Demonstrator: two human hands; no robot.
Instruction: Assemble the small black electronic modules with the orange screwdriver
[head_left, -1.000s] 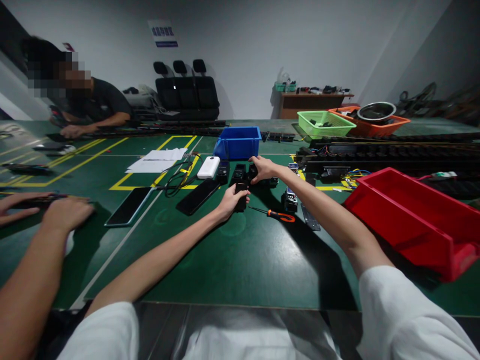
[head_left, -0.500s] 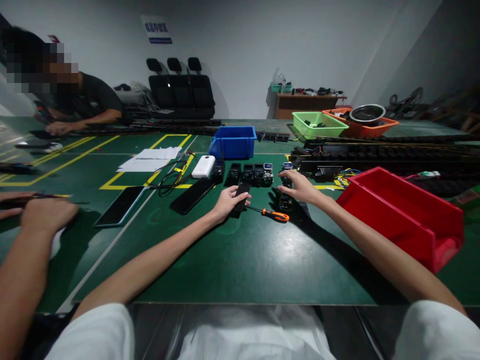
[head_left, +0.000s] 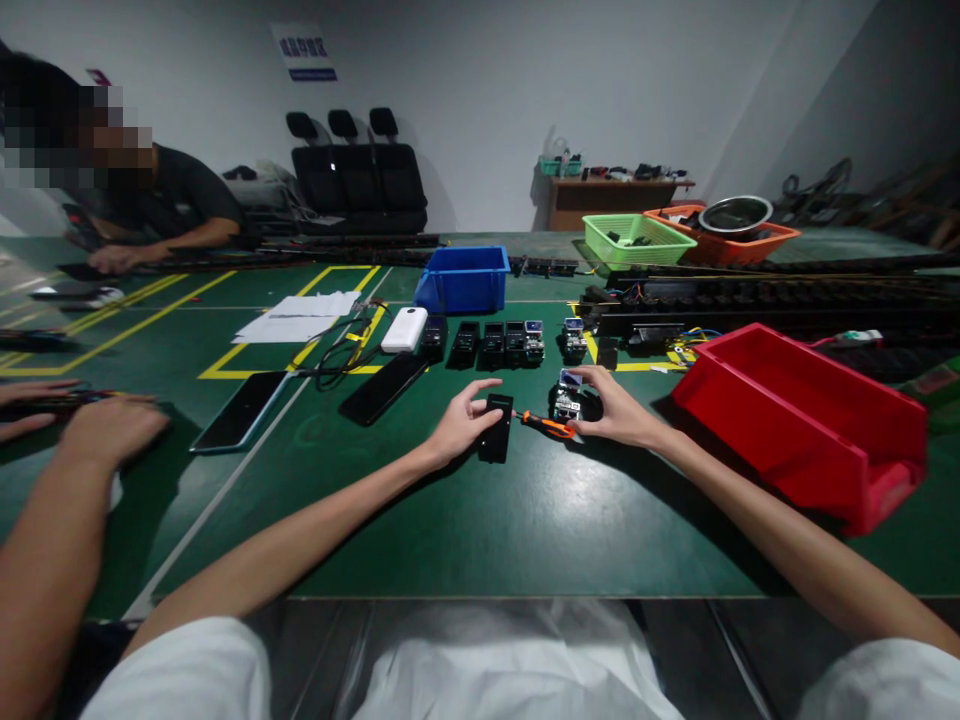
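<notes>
My left hand has its thumb on a flat black rectangular part, low over the green table. To the right, my right hand has thumb and fingers around the right side of a small device with exposed circuitry and a little screen. Between the hands lies an orange and black screwdriver, its handle end close to my right thumb. Behind them stands a row of small black devices, with another device apart on the right.
A red bin stands right of my right forearm, a blue bin behind the row. Two phones, a white power bank, cables and papers lie left. A person's hands are at the left edge; another person sits beyond.
My left hand has lowered the black part slightly towards me and to the right. My right hand has come down around the circuitry device, now apart from the one behind it.
</notes>
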